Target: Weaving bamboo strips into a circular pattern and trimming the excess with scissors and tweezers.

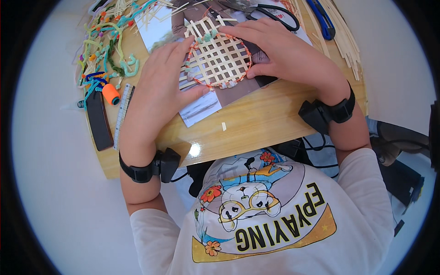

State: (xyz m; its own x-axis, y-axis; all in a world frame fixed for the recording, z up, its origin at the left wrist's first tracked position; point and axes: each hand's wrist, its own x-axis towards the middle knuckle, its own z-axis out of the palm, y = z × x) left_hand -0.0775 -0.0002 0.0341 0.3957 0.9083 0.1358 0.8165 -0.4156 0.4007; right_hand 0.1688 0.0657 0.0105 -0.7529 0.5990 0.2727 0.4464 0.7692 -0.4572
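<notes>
A round lattice of pale woven bamboo strips (223, 62) lies over printed photo sheets on the table. Orange-red cord winds round its rim, with pale green tufts near the top and whitish ones along the bottom. Loose strip ends stick out at its top and left. My left hand (162, 75) grips its left side, fingertips by the upper rim and thumb lower down. From the right, my right hand (279, 50) holds it too, index finger at the top strips and thumb against the lower right rim. The undersides of the fingers are hidden.
Black-handled scissors (277, 16) lie behind my right hand, beside a blue utility knife (322, 20) and long bamboo strips (341, 41). At left are tangled coloured yarns (107, 46), an orange thread spool (111, 94), a ruler (123, 112) and a dark flat bar (99, 121).
</notes>
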